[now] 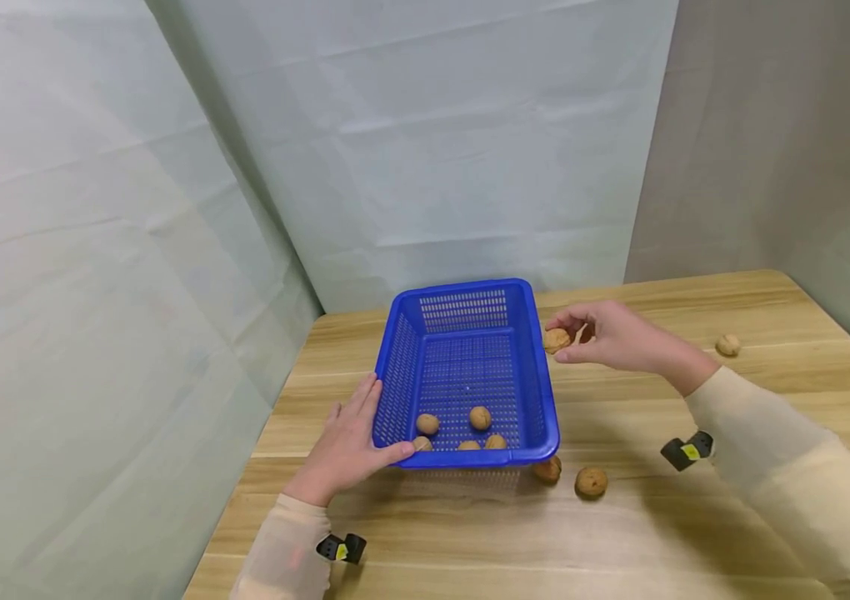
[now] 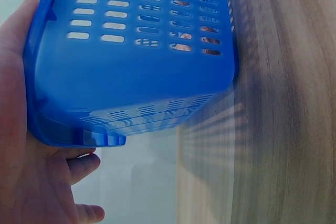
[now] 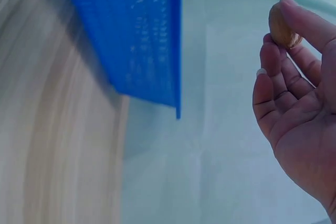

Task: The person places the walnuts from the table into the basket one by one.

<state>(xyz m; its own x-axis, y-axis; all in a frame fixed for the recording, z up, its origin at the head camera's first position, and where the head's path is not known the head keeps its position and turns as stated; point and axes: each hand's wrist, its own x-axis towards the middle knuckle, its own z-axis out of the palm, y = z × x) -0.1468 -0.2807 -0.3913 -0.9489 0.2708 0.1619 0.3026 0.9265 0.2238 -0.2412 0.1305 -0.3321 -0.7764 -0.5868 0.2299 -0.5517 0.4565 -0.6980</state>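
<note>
A blue plastic basket (image 1: 470, 358) with slotted walls stands on the table, and several walnuts (image 1: 480, 417) lie in its near end. My left hand (image 1: 350, 437) rests on the basket's near left corner, with the thumb on the front rim and the fingers along the left side. In the left wrist view, the palm (image 2: 16, 108) is against the rim and the fingers extend past it. Beside the basket's right rim, my right hand (image 1: 605, 337) pinches a walnut (image 1: 557, 340) between thumb and fingers. That walnut (image 3: 282, 27) also shows clearly in the right wrist view.
One walnut (image 1: 591, 482) lies on the wooden table (image 1: 470, 533) just right of the basket's front. Another walnut (image 1: 548, 469) is partly hidden under the near right corner. Farther right lies a third walnut (image 1: 728, 345). Pale cloth (image 1: 432, 150) hangs behind the table.
</note>
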